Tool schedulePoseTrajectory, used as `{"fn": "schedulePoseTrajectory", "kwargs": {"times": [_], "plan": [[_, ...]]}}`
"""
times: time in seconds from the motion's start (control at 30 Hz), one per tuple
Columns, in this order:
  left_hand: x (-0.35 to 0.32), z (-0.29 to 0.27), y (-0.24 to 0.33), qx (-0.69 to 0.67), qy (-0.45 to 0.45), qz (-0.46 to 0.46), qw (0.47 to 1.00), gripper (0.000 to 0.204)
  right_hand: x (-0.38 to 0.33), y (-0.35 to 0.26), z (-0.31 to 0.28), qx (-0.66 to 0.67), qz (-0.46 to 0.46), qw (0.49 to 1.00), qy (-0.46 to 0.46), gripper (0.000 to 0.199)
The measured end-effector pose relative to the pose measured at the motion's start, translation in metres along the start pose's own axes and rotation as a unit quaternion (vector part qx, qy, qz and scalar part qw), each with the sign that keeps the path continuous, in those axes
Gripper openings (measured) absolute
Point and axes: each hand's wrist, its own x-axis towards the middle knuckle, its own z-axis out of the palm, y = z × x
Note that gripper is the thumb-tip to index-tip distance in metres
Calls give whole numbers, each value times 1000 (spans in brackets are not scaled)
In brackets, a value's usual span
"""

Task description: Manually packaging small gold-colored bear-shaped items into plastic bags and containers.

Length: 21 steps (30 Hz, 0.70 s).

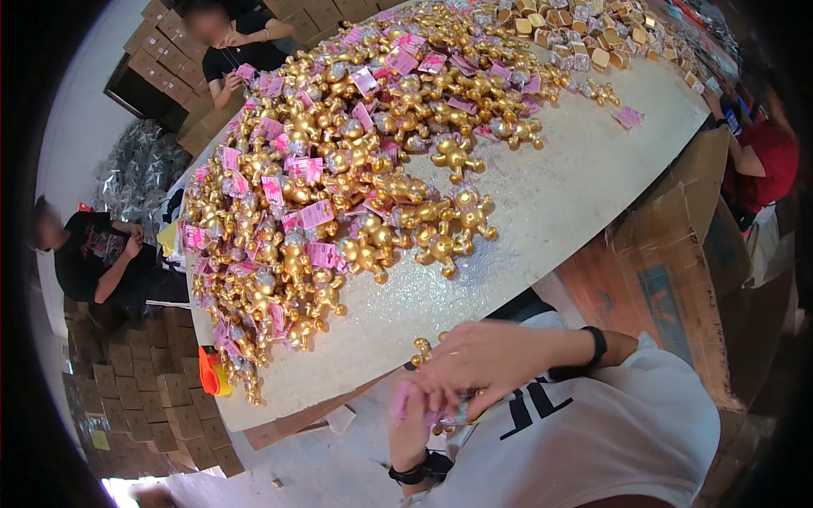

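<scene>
Our right hand (487,360) and left hand (415,423) pinch a gold toy figure (428,349) (pink tag (400,400) attached) beside the heaped table (576,186).

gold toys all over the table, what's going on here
A person in a white shirt holds one small gold figure with a pink tag close to their chest, the right hand over it and the left hand beneath. On the table ahead lies a big heap of gold figures with pink tags, and gold boxes sit at the far end. Other people sit around the table handling small items.
</scene>
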Motion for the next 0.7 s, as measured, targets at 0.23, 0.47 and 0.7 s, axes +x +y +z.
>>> {"fn": "schedulePoseTrajectory", "kwargs": {"times": [0.23,0.47,0.7], "plan": [[-3,-13,5,-143,-14,3,990,37,-87,83,23,-328,102,923,171,32],[-1,-13,1,-188,31,-64,980,41,-78,98,35,-312,52,936,151,32],[1,-13,6,-176,21,-65,982,42,-85,107,53,-311,-38,921,230,31]]}}
